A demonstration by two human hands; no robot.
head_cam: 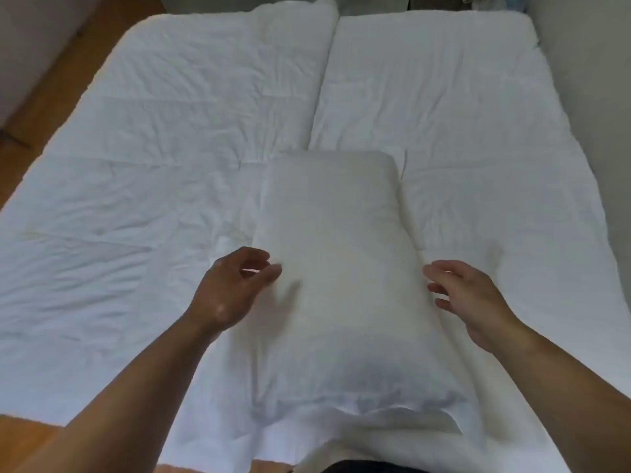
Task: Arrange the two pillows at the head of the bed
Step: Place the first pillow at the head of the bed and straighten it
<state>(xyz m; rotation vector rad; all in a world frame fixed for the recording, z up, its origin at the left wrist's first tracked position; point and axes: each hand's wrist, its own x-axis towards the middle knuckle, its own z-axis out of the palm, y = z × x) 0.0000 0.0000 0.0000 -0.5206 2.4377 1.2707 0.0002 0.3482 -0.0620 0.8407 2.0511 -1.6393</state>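
I'm over the bed (170,114) now, one pillow (334,268) lying lengthwise away from me, long axis running up the middle. My left hand (228,295) has curled fingers (269,269) brushing its left edge, gripping nothing; my right hand (467,298) hangs spread just beside the right edge. Both equally near. No second pillow in sight, no containers.

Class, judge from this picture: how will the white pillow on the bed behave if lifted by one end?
The pillow looks soft and puffy, so it will probably sag. Its loose, creased cover suggests the cloth may slip. Its plumpness suggests it is light for its size.
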